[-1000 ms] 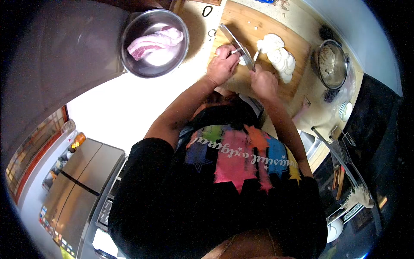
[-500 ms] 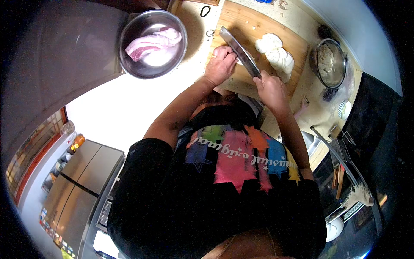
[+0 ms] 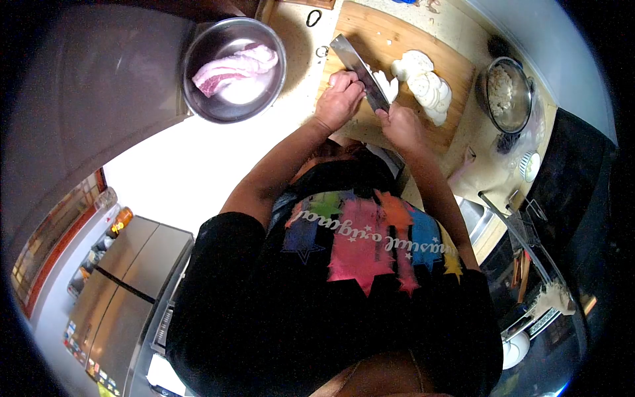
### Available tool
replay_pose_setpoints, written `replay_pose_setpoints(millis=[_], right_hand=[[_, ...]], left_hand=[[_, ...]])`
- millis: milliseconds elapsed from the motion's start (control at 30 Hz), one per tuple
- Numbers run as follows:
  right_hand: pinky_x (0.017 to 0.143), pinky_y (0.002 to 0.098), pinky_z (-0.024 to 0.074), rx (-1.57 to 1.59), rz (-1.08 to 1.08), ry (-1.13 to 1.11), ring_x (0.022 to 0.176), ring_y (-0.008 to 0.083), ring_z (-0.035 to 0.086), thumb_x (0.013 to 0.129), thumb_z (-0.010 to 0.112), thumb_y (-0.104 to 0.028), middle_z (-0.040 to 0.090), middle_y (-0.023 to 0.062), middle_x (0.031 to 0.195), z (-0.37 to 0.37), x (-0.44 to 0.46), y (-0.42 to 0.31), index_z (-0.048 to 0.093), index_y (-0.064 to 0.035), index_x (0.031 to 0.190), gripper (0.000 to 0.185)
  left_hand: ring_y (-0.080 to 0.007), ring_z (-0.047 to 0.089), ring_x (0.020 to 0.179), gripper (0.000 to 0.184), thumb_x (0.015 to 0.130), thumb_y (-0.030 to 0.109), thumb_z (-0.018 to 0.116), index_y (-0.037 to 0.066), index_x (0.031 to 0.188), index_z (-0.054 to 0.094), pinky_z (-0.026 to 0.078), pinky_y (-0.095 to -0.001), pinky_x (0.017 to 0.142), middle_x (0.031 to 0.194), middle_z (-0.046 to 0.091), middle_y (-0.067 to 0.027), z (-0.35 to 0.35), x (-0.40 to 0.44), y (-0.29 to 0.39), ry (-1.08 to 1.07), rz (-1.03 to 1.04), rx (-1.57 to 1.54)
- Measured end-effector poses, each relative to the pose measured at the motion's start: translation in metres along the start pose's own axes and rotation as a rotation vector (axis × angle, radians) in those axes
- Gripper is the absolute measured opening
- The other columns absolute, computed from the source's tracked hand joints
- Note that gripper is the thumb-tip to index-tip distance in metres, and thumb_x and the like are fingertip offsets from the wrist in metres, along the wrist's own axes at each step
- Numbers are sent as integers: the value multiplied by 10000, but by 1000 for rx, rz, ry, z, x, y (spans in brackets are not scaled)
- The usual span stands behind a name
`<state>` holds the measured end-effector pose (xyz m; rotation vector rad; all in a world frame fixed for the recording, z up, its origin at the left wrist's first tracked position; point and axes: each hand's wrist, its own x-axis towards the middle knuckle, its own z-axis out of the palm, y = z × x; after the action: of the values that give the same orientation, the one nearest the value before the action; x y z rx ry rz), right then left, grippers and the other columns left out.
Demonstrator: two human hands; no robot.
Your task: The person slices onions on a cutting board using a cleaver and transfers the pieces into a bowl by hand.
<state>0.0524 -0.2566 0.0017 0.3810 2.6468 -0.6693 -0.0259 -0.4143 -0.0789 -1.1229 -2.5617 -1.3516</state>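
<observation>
My right hand [image 3: 401, 126] is wrapped round the handle end of a wide-bladed knife [image 3: 359, 71], whose blade slants up and left over the wooden cutting board [image 3: 456, 73]. Close against the blade's left side, my left hand [image 3: 340, 100] is curled with its fingers bent; what lies under them is hidden. White cut pieces [image 3: 385, 87] sit just right of the blade. Farther right on the board lies an overlapping group of round white slices [image 3: 430, 91].
A metal bowl [image 3: 278, 86] with raw meat [image 3: 231, 69] stands at the upper left. At the right are a bowl [image 3: 490, 99] of pale pieces, a small striped bowl [image 3: 529, 166] and a sink [image 3: 471, 215]. A black loop [image 3: 314, 18] lies beside the board.
The knife and my right hand first shifted right, then came back left. White pieces now show on the blade's right side. My left hand has hardly moved.
</observation>
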Motion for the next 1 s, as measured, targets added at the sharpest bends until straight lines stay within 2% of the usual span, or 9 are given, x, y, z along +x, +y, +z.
replay_pose_setpoints(millis=[267,333,567,667,767,867,933,967,1000], right_hand=[[739,546,478,84,-26,60,820,465,623,873,619,-281,630,288,841,-5,-8,4,595,34,907,319],[716,528,460,241,30,191,781,452,614,863,628,-270,628,257,779,-6,-12,4,614,7,896,279],[699,507,477,130,20,264,779,430,623,864,609,-235,640,230,795,-23,-28,10,595,-34,986,236],[692,483,496,114,-80,376,773,396,638,831,610,-188,657,197,813,-26,-41,12,594,-55,1031,241],[706,481,507,21,-197,492,784,378,643,799,598,-167,654,189,849,-26,-51,16,585,-58,980,212],[712,457,518,-92,-213,440,792,338,650,776,588,-153,652,160,873,-31,-59,9,592,-59,979,224],[726,452,519,-132,-211,411,789,324,649,778,581,-162,638,157,845,-26,-61,9,593,-54,997,244],[726,452,519,-129,-209,412,789,324,649,778,581,-162,638,157,845,-24,-61,9,593,-54,997,244],[721,450,518,-138,-223,409,790,321,646,776,583,-165,634,155,849,-24,-62,9,591,-51,1006,256]], left_hand=[[-340,498,979,216,783,84,706,59,974,607,454,-411,827,1052,536,-122,1,5,9,36,6,51],[-335,497,975,210,789,70,693,50,979,606,453,-412,827,1055,533,-134,4,8,11,26,-29,53],[-336,497,979,178,816,57,631,59,993,605,472,-415,817,1044,520,-136,-12,18,20,-38,-51,20],[-317,497,1040,197,871,42,594,32,1067,593,389,-415,932,1091,549,-155,-30,19,16,237,-250,-55],[-308,489,1056,199,899,94,579,27,1085,602,375,-393,947,1100,558,-147,-57,25,17,418,-227,37],[-306,479,1147,261,898,210,602,94,1128,646,305,-465,1033,1187,551,-148,-80,42,36,215,-222,-50],[-260,424,1270,364,879,390,627,194,1184,662,202,-520,1088,1324,533,-83,-83,55,43,-294,-20,120],[-221,357,1345,432,851,480,635,278,1233,641,105,-541,1117,1411,487,-20,-80,58,44,-459,-37,195],[-221,357,1345,432,851,480,635,278,1233,641,105,-541,1117,1411,487,-20,-80,62,41,-461,-36,196]])
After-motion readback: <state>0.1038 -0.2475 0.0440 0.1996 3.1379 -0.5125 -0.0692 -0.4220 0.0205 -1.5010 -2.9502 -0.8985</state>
